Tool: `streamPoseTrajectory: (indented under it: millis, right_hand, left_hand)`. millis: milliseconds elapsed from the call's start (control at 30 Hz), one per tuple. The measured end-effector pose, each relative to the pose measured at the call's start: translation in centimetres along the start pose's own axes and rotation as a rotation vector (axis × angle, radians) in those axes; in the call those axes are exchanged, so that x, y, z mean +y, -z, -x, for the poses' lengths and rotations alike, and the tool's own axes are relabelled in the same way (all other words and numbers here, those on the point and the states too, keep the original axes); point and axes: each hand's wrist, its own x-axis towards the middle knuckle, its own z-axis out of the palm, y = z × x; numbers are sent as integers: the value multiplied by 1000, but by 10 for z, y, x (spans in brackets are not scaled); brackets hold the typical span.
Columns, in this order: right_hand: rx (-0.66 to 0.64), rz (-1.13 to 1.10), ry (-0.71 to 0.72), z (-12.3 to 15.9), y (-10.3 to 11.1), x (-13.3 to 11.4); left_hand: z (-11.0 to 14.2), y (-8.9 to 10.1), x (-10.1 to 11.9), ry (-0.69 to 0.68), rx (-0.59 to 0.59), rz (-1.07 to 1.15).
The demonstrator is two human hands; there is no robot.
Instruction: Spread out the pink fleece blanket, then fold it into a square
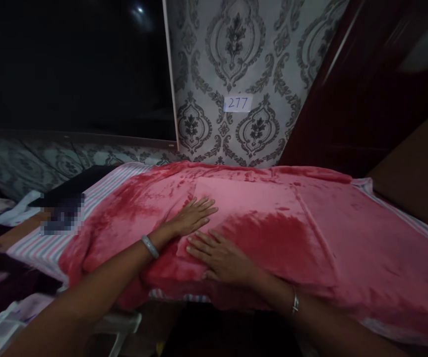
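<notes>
A plush red-pink blanket (266, 238) lies spread over a table, its pile lighter in some areas and darker red in others. My left hand (194, 216) rests flat on the blanket near its middle, fingers spread, with a bracelet at the wrist. Just below and to the right, my right hand (221, 258) also lies palm down on the plush, fingers apart. Neither hand holds anything. A folded edge of the blanket runs down to the right of both hands. Beneath the blanket, a striped cloth (42, 253) shows at the left.
A large dark television (72, 69) hangs at the upper left. A paper label reading 277 (238, 102) is on the patterned wall (232, 54). A dark red panel (347, 99) leans at the right. Part of a white plastic stool (120, 327) shows below the table.
</notes>
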Motion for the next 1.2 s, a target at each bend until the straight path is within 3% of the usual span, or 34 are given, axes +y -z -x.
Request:
streamPoseTrajectory:
  millis: [267, 467, 567, 700, 833, 967, 1067, 1200]
  right_hand:
    - [14, -18, -20, 11, 16, -27]
    - [78, -55, -108, 54, 36, -37]
    - [131, -48, -286, 92, 55, -15]
    - [193, 14, -462, 142, 77, 27]
    - [198, 35, -525, 170, 83, 55]
    - [154, 3, -579, 178, 69, 68]
    - [166, -18, -619, 180, 53, 70]
    - [232, -47, -619, 185, 38, 64]
  left_hand:
    - [-4, -4, -14, -29, 55, -77]
    - [-16, 12, -18, -16, 45, -143]
    - [-38, 29, 5, -31, 82, -155]
    - [-100, 36, 63, -231, 70, -34]
    - [-183, 22, 114, -352, -14, 52]
    - [-244, -3, 143, -347, -97, -14]
    - [-261, -26, 154, -275, -150, -72]
    - [-261, -46, 154, -254, -142, -85]
